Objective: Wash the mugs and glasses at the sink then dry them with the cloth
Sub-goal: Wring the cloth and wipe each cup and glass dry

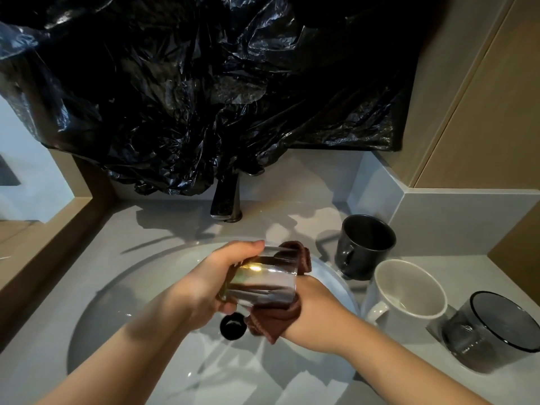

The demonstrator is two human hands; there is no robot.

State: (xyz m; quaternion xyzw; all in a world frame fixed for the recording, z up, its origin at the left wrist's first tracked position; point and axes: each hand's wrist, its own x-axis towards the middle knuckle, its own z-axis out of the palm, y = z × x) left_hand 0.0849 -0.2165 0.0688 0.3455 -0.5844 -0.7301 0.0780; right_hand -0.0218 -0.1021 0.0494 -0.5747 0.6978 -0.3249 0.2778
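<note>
Over sink (117,287), left hand (201,290) grips tilted glass (263,280).

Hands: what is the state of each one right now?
Left hand: grips the glass.
Right hand: holds the brown cloth against the glass, fingers hidden.

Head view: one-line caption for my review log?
Left hand holds a glass over the sink while right hand wipes it with a brown cloth.

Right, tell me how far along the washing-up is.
Done: the glass looks washed, being dried now. In hand: left hand grips it over the sink; right hand works the cloth inside. Left: black mug, white mug and dark glass stand on the counter; washed or not, cannot tell.
</note>
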